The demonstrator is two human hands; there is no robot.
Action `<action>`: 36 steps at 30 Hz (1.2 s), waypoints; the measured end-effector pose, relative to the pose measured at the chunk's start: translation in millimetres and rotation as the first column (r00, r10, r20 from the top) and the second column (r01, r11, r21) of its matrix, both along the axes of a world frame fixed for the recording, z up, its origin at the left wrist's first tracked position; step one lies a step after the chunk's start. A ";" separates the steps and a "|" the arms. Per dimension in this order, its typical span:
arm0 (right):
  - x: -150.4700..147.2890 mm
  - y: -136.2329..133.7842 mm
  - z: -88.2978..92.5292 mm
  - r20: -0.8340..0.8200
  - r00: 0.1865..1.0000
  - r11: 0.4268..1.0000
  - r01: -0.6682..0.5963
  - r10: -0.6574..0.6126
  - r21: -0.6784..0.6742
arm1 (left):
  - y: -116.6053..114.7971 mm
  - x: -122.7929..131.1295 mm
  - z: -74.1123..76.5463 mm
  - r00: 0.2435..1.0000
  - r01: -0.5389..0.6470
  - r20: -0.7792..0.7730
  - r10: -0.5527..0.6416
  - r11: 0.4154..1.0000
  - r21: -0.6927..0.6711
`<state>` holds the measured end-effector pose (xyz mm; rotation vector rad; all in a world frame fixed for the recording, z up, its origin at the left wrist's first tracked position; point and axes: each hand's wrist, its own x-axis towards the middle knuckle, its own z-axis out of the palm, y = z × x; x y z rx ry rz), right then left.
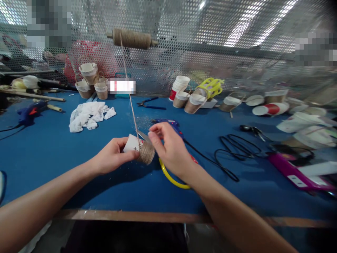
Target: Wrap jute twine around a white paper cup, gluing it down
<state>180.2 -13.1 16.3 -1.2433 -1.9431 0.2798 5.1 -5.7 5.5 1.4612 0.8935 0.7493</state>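
My left hand (112, 156) is closed around a small white paper cup (130, 144), tilted on its side above the table. Brown twine winds round the cup's lower part (147, 153). From the cup a taut twine strand (131, 100) runs up to a spool (133, 38) on a rod at the mesh. My right hand (170, 147) grips scissors, whose blade (143, 136) lies close beside the strand; a yellow loop handle (171, 179) shows below the palm. Whether the blades touch the twine I cannot tell. Just behind this hand lies a blue glue gun (165, 122).
Crumpled white cloth (88, 116) and blue-handled pliers (151, 105) lie behind my hands. Twine-wrapped cups with handles (88, 73) stand back left, more cups (195, 103) back right. A black cable (229, 151) and purple power strip (286, 172) lie right; another glue gun (31, 112) left.
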 end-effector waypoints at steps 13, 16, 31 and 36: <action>82.3 73.1 1.2 0.491 0.824 0.752 0.507 -0.281 -0.421 | -1.3 -4.4 -4.1 0.977 0.058 -0.214 0.011 0.948 0.314; 79.7 79.7 -12.8 0.421 0.859 0.729 0.485 -0.292 -0.483 | 2.4 -5.8 -5.3 0.975 0.043 -0.219 0.030 0.946 0.321; 55.8 -4.9 31.9 -0.328 0.945 0.855 -0.176 0.007 -0.488 | 8.6 -10.9 -1.2 0.981 0.095 -0.192 0.037 0.768 0.634; 47.3 -19.8 23.1 -0.153 0.988 0.847 -0.112 0.037 -0.520 | 19.3 -13.6 -13.5 0.980 0.012 -0.180 0.084 0.881 0.474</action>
